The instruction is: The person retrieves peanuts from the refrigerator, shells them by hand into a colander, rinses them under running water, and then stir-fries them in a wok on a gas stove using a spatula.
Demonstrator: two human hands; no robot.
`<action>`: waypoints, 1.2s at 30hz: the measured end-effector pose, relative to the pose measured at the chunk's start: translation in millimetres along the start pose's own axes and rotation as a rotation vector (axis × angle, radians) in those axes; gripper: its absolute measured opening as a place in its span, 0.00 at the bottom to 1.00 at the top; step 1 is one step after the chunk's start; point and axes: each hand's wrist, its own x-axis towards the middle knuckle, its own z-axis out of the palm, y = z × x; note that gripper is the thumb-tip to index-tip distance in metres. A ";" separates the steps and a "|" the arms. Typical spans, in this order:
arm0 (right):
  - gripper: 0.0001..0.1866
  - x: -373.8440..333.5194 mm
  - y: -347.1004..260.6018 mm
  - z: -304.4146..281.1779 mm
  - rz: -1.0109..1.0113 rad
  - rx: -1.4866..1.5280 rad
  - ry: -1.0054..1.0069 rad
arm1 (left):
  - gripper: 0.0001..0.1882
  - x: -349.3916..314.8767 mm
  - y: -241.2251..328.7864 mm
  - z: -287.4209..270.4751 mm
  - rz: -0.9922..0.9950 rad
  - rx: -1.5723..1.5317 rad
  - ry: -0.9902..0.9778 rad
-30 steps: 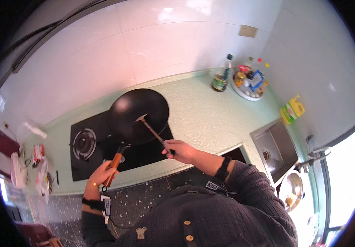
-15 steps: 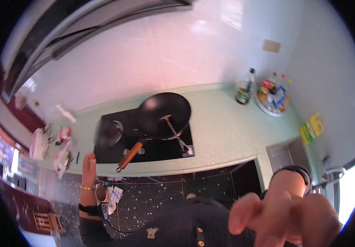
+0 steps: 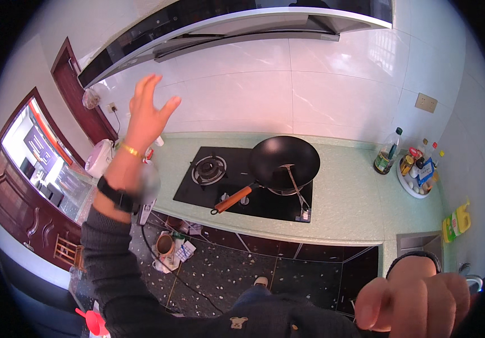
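Observation:
My left hand is raised high at the left, in front of the tiled wall, empty, with its thumb and fingers apart. A gold bracelet and a black band circle that wrist. Low at the right and close to the view is my right hand, fingers curled and nothing visible in them. A black wok with a wooden handle stands on the right side of the black hob. Across its near rim leans a long brown-shafted utensil. Neither hand touches the wok.
An uncovered burner is on the hob's left. At the right are a dark sauce bottle, a round tray of condiments, a yellow jug and a sink. A range hood overhangs the hob. A brown bin stands below.
My left hand has risen from beside the hob's front left corner. My right hand's fingers have curled in from a spread pose. The whole view has turned.

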 end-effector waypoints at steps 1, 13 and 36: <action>0.22 3.5 3.1 1.7 -0.001 -0.003 0.005 | 0.34 12.9 -0.3 4.3 0.020 0.038 0.030; 0.20 29.9 58.2 5.7 -0.015 -0.116 0.054 | 0.49 106.9 3.8 49.7 0.208 0.218 0.503; 0.21 39.6 115.2 -3.2 -0.015 -0.129 0.134 | 0.45 103.3 -47.5 39.7 0.215 0.296 0.494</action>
